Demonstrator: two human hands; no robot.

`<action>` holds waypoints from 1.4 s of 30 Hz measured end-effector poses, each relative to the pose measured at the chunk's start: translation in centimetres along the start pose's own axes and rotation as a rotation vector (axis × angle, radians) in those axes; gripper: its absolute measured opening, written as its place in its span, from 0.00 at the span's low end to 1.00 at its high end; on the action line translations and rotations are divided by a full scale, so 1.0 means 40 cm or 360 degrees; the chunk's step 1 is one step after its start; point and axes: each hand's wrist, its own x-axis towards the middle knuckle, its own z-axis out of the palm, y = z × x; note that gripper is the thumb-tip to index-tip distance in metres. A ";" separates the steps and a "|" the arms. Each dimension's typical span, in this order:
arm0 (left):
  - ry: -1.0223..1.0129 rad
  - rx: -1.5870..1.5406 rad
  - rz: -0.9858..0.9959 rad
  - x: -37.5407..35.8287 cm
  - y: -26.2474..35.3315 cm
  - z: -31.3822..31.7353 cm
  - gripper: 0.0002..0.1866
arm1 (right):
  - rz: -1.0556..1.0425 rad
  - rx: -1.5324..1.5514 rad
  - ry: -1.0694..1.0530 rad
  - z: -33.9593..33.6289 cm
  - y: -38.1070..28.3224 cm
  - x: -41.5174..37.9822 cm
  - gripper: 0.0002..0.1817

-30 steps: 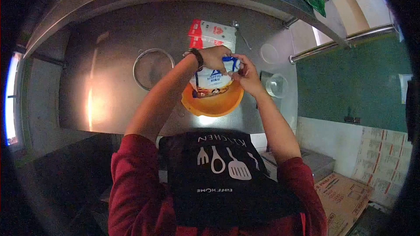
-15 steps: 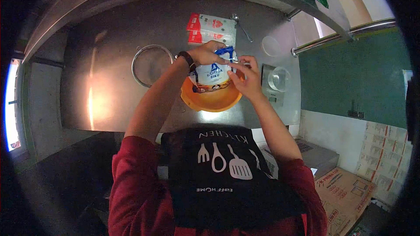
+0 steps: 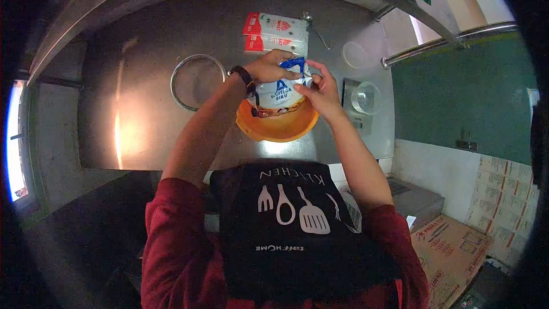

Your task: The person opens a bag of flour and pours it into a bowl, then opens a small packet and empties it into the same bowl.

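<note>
Over an orange bowl point(image 3: 280, 130), both hands hold a white and blue bag point(image 3: 279, 96) with printed lettering. My left hand point(image 3: 270, 68) is wrapped round its upper left part and wears a dark band at the wrist. My right hand point(image 3: 321, 90) grips the bag's upper right edge, its thumb on the front and its fingers near the top corner. The bag's lower part is just above or inside the bowl; I cannot tell whether it touches.
Left of the bowl lies a round sieve point(image 3: 199, 82). Behind are two red and white packets point(image 3: 280, 30) and a metal spoon point(image 3: 318, 30). To the right are a clear lid point(image 3: 354, 55) and a clear container point(image 3: 366, 98) on a scale point(image 3: 350, 103).
My right hand has closed in on the bag's top right edge, its fingers now against it rather than spread. The view has shifted slightly.
</note>
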 end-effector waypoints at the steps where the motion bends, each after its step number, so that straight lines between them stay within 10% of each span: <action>1: 0.0049 0.0012 -0.0028 -0.007 0.008 0.004 0.20 | 0.0032 0.0059 0.0020 -0.001 0.000 0.001 0.37; 6: 0.0159 0.0008 -0.0003 -0.027 0.027 0.024 0.20 | 0.0211 -0.0103 0.0141 0.011 0.002 -0.008 0.38; 9: 0.0210 -0.0028 -0.0086 -0.040 0.048 0.035 0.18 | -0.0271 -0.0222 0.0514 0.045 -0.003 -0.036 0.32; 11: 0.0217 -0.0202 -0.0086 -0.041 0.027 0.037 0.18 | -0.1036 -0.1399 0.0397 0.028 -0.037 -0.054 0.28; 14: 0.0191 -0.0183 -0.0190 -0.032 0.018 0.029 0.17 | -0.1260 -0.1638 0.0060 0.014 -0.036 -0.052 0.23; 33: 0.0022 -0.0355 -0.0185 -0.005 0.006 0.022 0.17 | -0.0996 -0.2238 -0.0728 0.022 -0.154 -0.005 0.26; 42: 0.0154 0.0211 0.0098 -0.034 0.020 0.030 0.16 | -0.1036 -0.1472 -0.0756 -0.057 -0.118 0.009 0.16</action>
